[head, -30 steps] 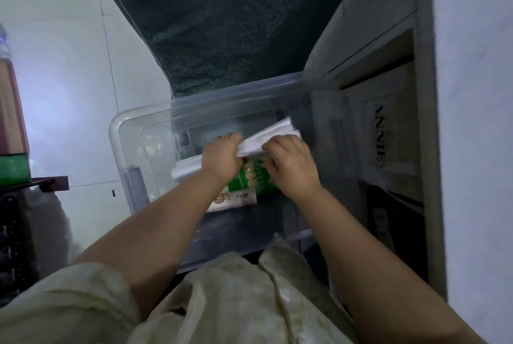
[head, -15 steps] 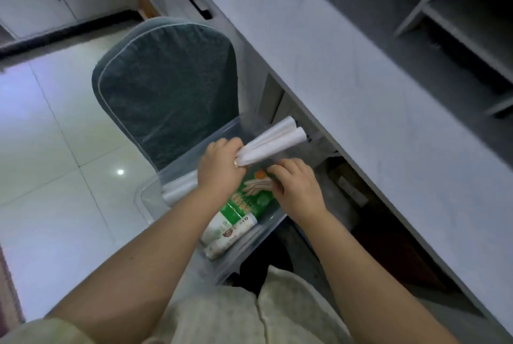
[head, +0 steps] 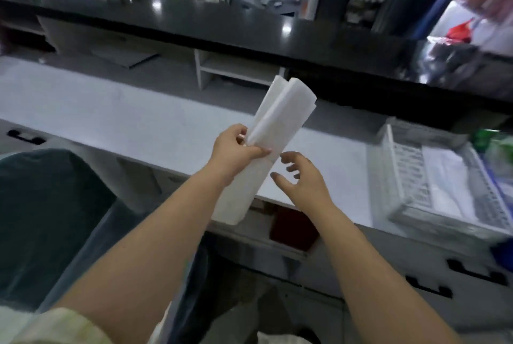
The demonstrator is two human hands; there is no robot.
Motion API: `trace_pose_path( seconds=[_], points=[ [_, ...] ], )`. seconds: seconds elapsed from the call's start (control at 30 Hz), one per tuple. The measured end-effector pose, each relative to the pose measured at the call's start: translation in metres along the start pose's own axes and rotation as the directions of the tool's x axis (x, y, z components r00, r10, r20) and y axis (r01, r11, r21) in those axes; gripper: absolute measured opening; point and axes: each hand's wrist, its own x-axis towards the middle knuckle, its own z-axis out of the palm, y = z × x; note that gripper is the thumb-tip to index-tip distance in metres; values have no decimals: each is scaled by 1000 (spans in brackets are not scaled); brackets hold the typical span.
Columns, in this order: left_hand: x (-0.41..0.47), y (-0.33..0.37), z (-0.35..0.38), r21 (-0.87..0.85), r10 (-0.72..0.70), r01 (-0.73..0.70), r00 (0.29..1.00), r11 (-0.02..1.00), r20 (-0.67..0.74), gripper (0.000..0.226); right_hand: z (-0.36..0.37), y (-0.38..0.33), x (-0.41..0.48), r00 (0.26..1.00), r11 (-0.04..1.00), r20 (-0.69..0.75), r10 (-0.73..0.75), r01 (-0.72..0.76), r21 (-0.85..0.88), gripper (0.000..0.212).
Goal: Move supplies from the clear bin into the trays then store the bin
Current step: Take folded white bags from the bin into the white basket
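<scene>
The view has swung up from the clear bin to the counter [head: 138,121], and the bundle of white sheets [head: 272,132] that was being lifted out of the bin half a second ago is now raised above the counter's front edge, tilted up and to the right. The left hand [head: 236,152] is clamped around its middle, thumb across the front. The right hand [head: 299,180], which was down on the green packet, is now up just beside the bundle, fingers spread and loose, touching nothing. Only a blurred strip of the bin [head: 119,221] shows, low beside the green chair [head: 47,218]. The white wire tray [head: 433,177] sits on the counter to the right, well apart from the bundle. Bare counter lies between them and stretches left to the frame edge.
</scene>
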Motion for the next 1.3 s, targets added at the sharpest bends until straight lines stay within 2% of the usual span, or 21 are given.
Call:
trace_pose_path(
  seconds=[0.1, 0.2, 0.27, 0.37, 0.43, 0.5, 0.63, 0.8, 0.93, 1.03, 1.1, 1.13, 1.2, 1.3],
  points=[
    [15, 45, 79, -161, -46, 69, 988, 984, 146, 48, -73, 30, -3, 984, 952, -72, 161, -136, 272, 43],
    [28, 85, 160, -331, -85, 185, 952, 925, 295, 49, -144, 67, -7, 958, 841, -20, 287, -242, 484, 48],
    [35, 107, 214, -382, -107, 259, 921, 887, 374, 49, -189, 92, -8, 934, 751, -19, 356, -274, 600, 46],
    [48, 132, 289, -354, -137, 340, 861, 871, 490, 50, -248, 129, -6, 899, 630, -42, 437, -272, 727, 38],
    [58, 141, 329, -296, -163, 387, 805, 873, 571, 47, -279, 152, -1, 872, 587, -43, 487, -291, 755, 35],
    [67, 144, 359, -214, -247, 459, 750, 862, 613, 45, -304, 176, 4, 846, 546, -23, 532, -322, 773, 34],
    [80, 126, 393, -148, -367, 540, 723, 829, 585, 32, -328, 220, 15, 792, 490, 72, 606, -443, 751, 32],
    [93, 104, 416, 7, -369, 418, 794, 909, 483, 23, -324, 259, 30, 697, 386, 188, 693, -577, 719, 33],
    [107, 100, 429, 108, -395, 389, 807, 915, 439, 24, -317, 278, 40, 648, 349, 216, 731, -626, 697, 35],
    [114, 96, 437, 240, -415, 345, 820, 908, 393, 16, -307, 286, 46, 614, 359, 215, 759, -671, 648, 40],
    [115, 94, 440, 382, -384, 240, 849, 893, 364, 4, -300, 287, 49, 593, 374, 212, 777, -705, 602, 44],
    [115, 94, 442, 437, -345, 171, 868, 883, 357, 11, -296, 287, 49, 583, 395, 197, 788, -724, 565, 46],
    [112, 93, 445, 513, -286, 65, 886, 856, 365, 14, -288, 288, 50, 580, 469, 126, 805, -752, 463, 49],
    [105, 89, 446, 514, -274, 43, 882, 857, 383, 16, -280, 291, 49, 621, 595, 28, 783, -762, 255, 53]
  ],
)
